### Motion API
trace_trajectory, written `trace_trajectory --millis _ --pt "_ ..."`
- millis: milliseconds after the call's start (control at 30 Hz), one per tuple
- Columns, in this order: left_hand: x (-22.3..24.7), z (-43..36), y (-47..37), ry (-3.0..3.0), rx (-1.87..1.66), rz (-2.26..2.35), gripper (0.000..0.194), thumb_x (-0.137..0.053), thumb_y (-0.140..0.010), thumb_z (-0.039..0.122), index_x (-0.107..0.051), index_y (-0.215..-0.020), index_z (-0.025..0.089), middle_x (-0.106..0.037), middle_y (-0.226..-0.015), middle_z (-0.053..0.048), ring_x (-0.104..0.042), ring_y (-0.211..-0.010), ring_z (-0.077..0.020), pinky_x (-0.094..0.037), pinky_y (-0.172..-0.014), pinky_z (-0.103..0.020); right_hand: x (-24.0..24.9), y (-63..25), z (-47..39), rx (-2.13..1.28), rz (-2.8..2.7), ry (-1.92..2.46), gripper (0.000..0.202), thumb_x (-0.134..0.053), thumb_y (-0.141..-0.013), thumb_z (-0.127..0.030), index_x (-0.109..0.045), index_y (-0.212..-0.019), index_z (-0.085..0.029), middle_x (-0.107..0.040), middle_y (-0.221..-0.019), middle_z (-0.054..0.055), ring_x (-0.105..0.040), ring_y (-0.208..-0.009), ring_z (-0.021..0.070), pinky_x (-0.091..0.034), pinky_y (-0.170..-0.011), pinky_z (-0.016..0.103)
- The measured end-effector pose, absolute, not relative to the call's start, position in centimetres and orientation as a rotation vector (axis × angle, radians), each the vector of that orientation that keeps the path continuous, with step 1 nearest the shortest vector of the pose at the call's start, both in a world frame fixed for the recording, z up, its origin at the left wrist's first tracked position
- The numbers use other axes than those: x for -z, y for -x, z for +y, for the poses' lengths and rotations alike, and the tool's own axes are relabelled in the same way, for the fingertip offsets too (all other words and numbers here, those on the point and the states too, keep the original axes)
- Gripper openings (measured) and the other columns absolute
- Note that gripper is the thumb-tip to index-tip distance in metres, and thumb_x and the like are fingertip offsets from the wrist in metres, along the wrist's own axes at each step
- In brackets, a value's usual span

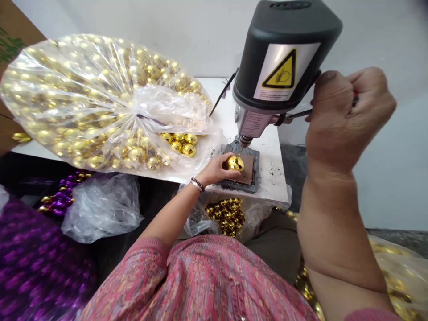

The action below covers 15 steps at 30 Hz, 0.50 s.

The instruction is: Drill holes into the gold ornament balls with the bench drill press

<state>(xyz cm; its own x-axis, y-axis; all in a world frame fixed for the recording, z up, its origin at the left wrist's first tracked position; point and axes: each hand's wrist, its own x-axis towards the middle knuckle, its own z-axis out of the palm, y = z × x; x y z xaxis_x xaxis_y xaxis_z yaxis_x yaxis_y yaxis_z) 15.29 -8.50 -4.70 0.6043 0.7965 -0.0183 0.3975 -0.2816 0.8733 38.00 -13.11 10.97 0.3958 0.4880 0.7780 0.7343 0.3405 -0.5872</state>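
My left hand [219, 169] grips a shiny gold faceted ball [236, 163] between thumb and fingers. It holds the ball over a brown board [248, 168] on the dark metal base [255, 178] of a small drill press [287, 58]. Just above the ball is the drill's chuck [245, 141]; whether the bit touches the ball I cannot tell. My right hand [347, 116] is raised at the right, its fingers wrapped around the press's feed lever [301, 113]. A yellow warning label faces me on the black housing.
A big clear plastic bag [100, 102] full of gold balls covers the table's left side. Dark shavings dot the white table [272, 178]. Below its front edge, an opened bag holds more gold balls [227, 216]. Purple balls [36, 254] lie at lower left, beside crumpled plastic [103, 207].
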Motion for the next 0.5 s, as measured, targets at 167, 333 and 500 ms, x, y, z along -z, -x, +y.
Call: trace_trajectory --millis 167,333,500 --pt "5.0 -8.0 -12.1 -1.960 -0.595 0.950 0.067 -0.104 -0.082 0.038 -0.083 -0.144 0.020 -0.082 -0.147 -0.016 -0.078 -0.116 -0.0274 -0.065 -0.106 -0.041 -10.8 -38.0 -13.1 0.198 -1.169 1.323 0.052 -0.063 -0.110 -0.058 -0.042 -0.081 -0.020 -0.051 -0.076 -0.009 -0.055 -0.073 0.0064 -0.037 -0.081 0.035" --pt "2.7 -5.5 -9.1 -1.914 -0.848 1.820 0.041 -0.060 -0.110 0.021 -0.082 -0.145 0.022 -0.084 -0.139 -0.017 -0.074 -0.135 -0.0330 -0.060 -0.121 -0.047 -10.9 -37.0 -13.6 0.160 -1.141 1.306 0.047 -0.065 -0.109 -0.046 -0.040 -0.079 -0.019 -0.046 -0.073 -0.010 -0.053 -0.073 0.0048 -0.035 -0.082 0.037" --pt "0.7 -5.0 -7.3 -2.269 -0.202 1.899 0.066 -0.054 -0.099 0.010 -0.075 -0.161 0.021 -0.072 -0.163 -0.020 -0.074 -0.142 -0.0376 -0.059 -0.124 -0.050 -10.8 -37.0 -13.8 0.156 -1.161 1.252 0.044 -0.060 -0.113 -0.043 -0.043 -0.081 -0.019 -0.046 -0.074 -0.009 -0.053 -0.071 0.0039 -0.037 -0.082 0.034"
